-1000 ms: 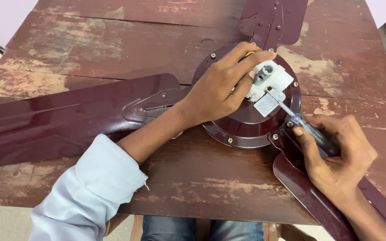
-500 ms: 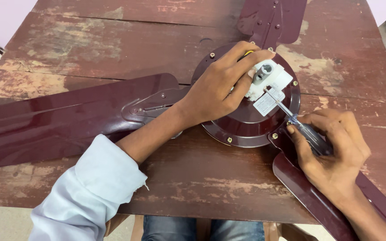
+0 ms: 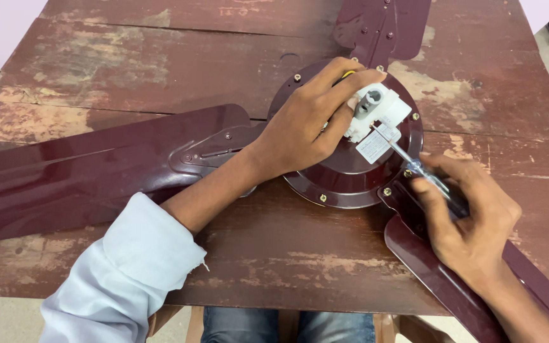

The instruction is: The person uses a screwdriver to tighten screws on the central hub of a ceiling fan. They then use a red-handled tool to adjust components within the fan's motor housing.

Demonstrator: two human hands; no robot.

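Worn wooden table (image 3: 128, 70) under me, maroon ceiling fan (image 3: 351, 178) lying toward its right edge, blades spread, my left hand (image 3: 312, 121) curled around the white terminal block (image 3: 379, 114) on the hub, my right hand (image 3: 471, 216) closed on a screwdriver (image 3: 414, 166), tip at the block.

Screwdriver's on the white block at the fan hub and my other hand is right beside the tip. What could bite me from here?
1. The screwdriver tip sits close to the left hand fingers bracing the white block; a slip could probably jab them.
2. The shaft comes in at a slant, so it may cam out and scar the screw.
3. The right hand grips low on the handle, which may limit control.
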